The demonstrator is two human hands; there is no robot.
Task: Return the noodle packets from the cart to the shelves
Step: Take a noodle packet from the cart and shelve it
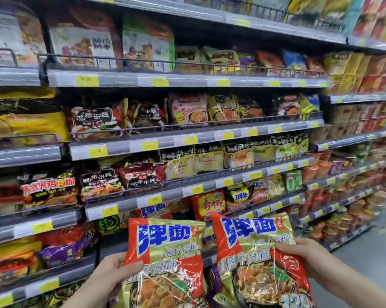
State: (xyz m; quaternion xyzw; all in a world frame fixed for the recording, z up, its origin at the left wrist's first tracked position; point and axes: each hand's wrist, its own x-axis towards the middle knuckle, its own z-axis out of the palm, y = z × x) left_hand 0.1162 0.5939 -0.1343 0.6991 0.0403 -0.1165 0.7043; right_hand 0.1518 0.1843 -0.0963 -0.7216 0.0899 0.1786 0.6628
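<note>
Both hands are reaching up from the bottom edge, forearms angling inward. Left hand (114, 272) is gripping the left noodle packet (165, 258) at its left edge, thumb lying across the front. Right hand (303, 256) is pinching the right noodle packet (254, 256) at its right edge, thumb in front, fingers behind.

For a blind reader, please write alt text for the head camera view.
Two hands each hold up a red-and-gold noodle packet, left hand on the left packet, right hand on the right packet, before supermarket shelves crowded with instant noodles.
</note>
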